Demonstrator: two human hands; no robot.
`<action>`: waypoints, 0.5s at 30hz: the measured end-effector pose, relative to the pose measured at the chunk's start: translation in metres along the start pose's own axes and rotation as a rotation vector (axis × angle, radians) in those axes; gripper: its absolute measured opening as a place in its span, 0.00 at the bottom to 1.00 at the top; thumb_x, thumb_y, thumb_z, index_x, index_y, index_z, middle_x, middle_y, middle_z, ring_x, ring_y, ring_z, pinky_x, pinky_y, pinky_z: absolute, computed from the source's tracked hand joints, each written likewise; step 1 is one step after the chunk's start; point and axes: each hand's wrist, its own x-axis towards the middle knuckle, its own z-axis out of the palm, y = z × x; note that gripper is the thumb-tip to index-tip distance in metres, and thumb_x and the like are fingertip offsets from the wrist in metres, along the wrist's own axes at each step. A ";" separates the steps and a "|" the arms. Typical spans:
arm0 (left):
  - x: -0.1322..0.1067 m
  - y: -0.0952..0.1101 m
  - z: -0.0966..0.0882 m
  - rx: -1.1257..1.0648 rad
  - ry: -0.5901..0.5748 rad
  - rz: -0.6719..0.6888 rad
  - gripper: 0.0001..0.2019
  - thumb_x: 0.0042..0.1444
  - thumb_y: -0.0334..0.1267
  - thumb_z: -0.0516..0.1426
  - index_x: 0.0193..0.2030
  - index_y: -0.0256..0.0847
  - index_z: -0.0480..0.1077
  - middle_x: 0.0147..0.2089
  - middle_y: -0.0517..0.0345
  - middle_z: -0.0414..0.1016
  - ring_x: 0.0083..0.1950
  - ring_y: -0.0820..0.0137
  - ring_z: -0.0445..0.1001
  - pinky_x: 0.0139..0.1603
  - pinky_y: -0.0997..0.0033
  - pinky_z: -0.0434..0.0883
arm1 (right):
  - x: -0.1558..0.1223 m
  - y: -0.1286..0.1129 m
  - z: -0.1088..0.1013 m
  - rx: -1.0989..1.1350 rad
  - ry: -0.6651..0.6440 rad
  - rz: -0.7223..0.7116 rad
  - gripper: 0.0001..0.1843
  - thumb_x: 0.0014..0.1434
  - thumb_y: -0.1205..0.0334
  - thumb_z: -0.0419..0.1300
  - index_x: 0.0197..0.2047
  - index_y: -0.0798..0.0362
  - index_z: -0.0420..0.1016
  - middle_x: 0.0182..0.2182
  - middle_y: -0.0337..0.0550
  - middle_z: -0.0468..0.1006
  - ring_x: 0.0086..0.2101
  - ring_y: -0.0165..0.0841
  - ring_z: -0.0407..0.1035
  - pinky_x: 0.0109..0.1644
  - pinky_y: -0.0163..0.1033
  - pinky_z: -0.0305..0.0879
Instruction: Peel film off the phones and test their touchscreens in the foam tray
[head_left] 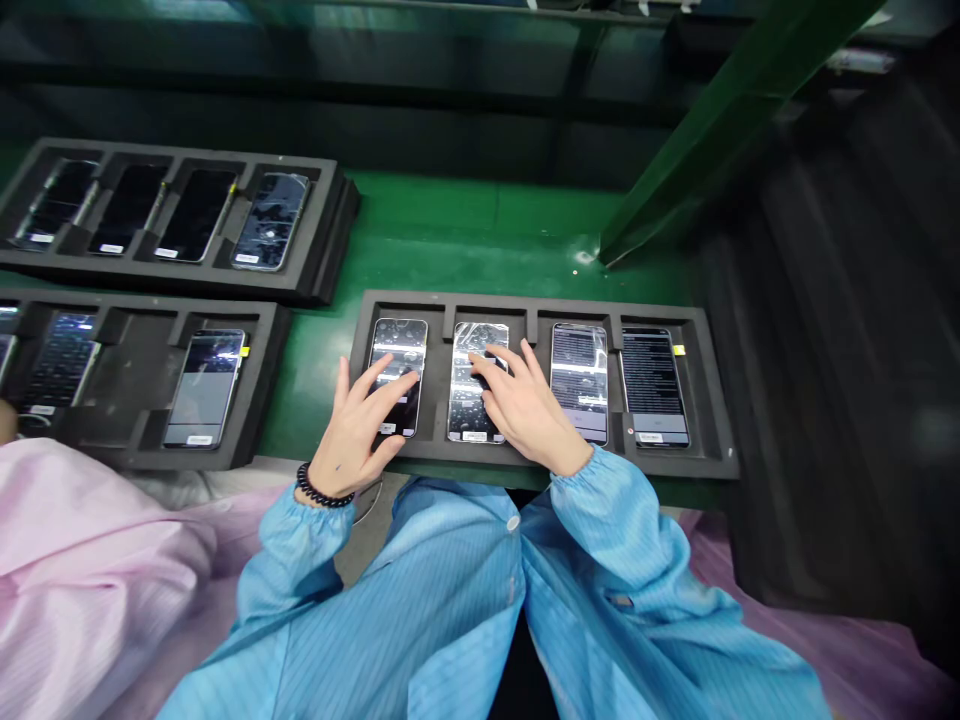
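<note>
Labels and screen text on the phones are illegible.

Glossy, glass-like phone screens in a matt, foam-like tray.

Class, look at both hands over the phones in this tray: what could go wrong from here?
1. With the left hand over the leftmost phone and the right hand over the second phone, attention is possibly split, so a stray touch could go unnoticed.
2. The right wrist crosses the lower part of the third phone in view, so it might brush that screen.
3. The coiled bracelet might catch the tray.
</note>
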 end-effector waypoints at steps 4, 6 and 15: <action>-0.001 -0.003 0.001 0.008 -0.034 -0.004 0.33 0.70 0.58 0.37 0.74 0.42 0.52 0.66 0.48 0.68 0.75 0.52 0.51 0.75 0.34 0.32 | -0.010 0.004 -0.003 0.009 0.074 0.036 0.24 0.67 0.71 0.46 0.65 0.55 0.62 0.56 0.46 0.77 0.64 0.46 0.59 0.74 0.68 0.46; -0.002 -0.003 0.002 0.008 -0.068 -0.024 0.33 0.70 0.58 0.37 0.74 0.42 0.51 0.66 0.48 0.68 0.75 0.52 0.52 0.76 0.35 0.32 | -0.016 0.007 -0.004 0.016 0.093 0.047 0.25 0.67 0.72 0.46 0.65 0.53 0.61 0.56 0.45 0.77 0.64 0.45 0.59 0.73 0.68 0.46; -0.019 -0.001 -0.005 0.039 0.156 -0.103 0.30 0.71 0.56 0.35 0.72 0.46 0.57 0.64 0.49 0.70 0.73 0.53 0.58 0.77 0.37 0.36 | -0.023 0.005 -0.007 0.023 0.108 0.039 0.21 0.67 0.71 0.47 0.60 0.53 0.67 0.53 0.46 0.79 0.62 0.45 0.63 0.73 0.69 0.47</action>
